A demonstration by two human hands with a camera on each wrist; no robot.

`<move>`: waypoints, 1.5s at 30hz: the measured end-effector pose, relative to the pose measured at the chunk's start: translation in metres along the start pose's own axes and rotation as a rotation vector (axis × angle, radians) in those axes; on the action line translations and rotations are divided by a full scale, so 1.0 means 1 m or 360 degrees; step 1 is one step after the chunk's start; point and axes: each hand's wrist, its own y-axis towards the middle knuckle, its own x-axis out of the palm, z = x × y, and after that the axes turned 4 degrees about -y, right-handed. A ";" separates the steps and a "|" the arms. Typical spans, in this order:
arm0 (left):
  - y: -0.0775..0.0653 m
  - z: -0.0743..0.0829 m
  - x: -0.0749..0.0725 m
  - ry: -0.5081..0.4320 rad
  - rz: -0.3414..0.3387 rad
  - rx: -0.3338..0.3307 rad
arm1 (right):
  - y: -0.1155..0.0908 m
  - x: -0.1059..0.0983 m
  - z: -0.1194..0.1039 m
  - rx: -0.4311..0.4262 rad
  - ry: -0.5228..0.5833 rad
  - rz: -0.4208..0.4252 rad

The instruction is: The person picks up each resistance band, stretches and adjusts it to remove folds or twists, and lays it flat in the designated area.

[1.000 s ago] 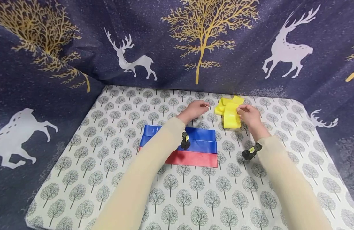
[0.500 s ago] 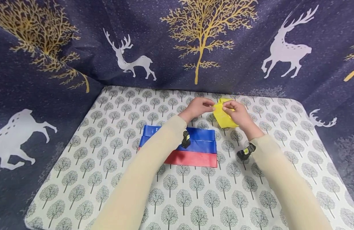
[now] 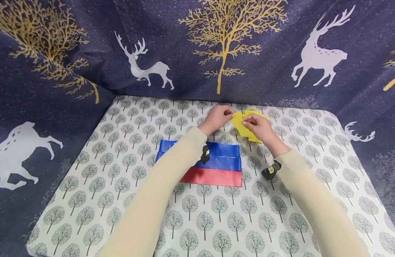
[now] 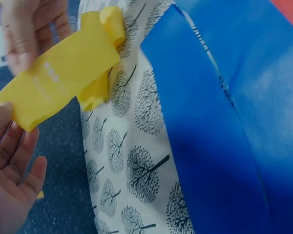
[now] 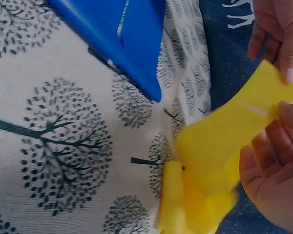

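A yellow stretchy band (image 3: 239, 126), like an exercise loop, is partly lifted near the back right of the table. My left hand (image 3: 216, 118) pinches its end between thumb and fingers. Beside it, my right hand (image 3: 261, 127) pinches the band's edge a short way along. Pale dots and faint print show on the stretch of band (image 4: 58, 73) between the hands in the left wrist view. The rest of the yellow band (image 5: 200, 195) hangs in loose folds in the right wrist view. Below my left forearm lie a blue band (image 3: 221, 162) and a red band (image 3: 213, 177).
The table (image 3: 120, 200) has a white cloth with a tree print. Behind it hangs a dark blue curtain (image 3: 184, 53) with deer and golden trees. My left sleeve (image 3: 159, 189) covers part of the blue and red bands, which lie flat edge to edge.
My right hand has moved left toward my left hand, bringing the yellow band's end along. My left hand has taken hold of that end, and both hands have shifted slightly left.
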 end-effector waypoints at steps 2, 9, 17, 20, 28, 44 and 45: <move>0.000 -0.002 -0.005 -0.0070 0.0058 -0.0013 | 0.000 0.001 0.004 0.0034 -0.0042 -0.0024; 0.000 -0.012 -0.026 -0.0320 0.0087 -0.0116 | -0.002 0.002 0.018 0.0037 -0.0259 -0.0175; -0.001 -0.017 -0.046 -0.0385 0.0119 -0.0194 | -0.001 -0.001 0.025 -0.0069 -0.0505 -0.0169; -0.001 -0.020 -0.052 -0.0524 0.0171 -0.0245 | 0.000 -0.003 0.025 -0.0075 -0.0519 -0.0195; -0.005 -0.038 -0.064 -0.0674 0.0296 -0.0383 | -0.001 -0.005 0.017 -0.0106 -0.0595 -0.0307; -0.013 -0.044 -0.091 -0.0768 0.0376 -0.0412 | 0.008 -0.047 -0.007 -0.0244 -0.0848 -0.0083; -0.013 -0.043 -0.091 -0.0762 0.0366 -0.0417 | 0.008 -0.052 -0.008 -0.0257 -0.0832 -0.0015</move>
